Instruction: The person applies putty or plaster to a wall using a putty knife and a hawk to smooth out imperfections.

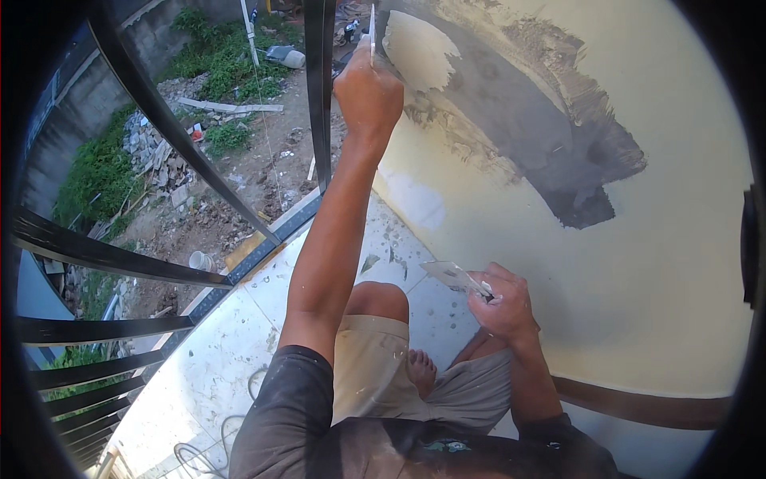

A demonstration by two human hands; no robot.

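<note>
At the upper left end of the grey patch (550, 148) on the cream wall (678, 255), the left hand (369, 94) is closed around a thin flat blade (373, 36), seen edge-on; its fingers are mostly hidden, and blade contact with the wall cannot be told. A pale smear (419, 52) overlaps the patch just beside this hand. Below the patch, the right hand (507, 302) curls around a flat scraper (448, 274), whitish residue on it, blade pointing left. Farther below the patch: spotted white floor tiles (239, 327) and a bare foot (421, 373). Left of the patch: dark railing bars (318, 88), beyond them soil, rubble (162, 164) and green weeds (96, 176).
</note>
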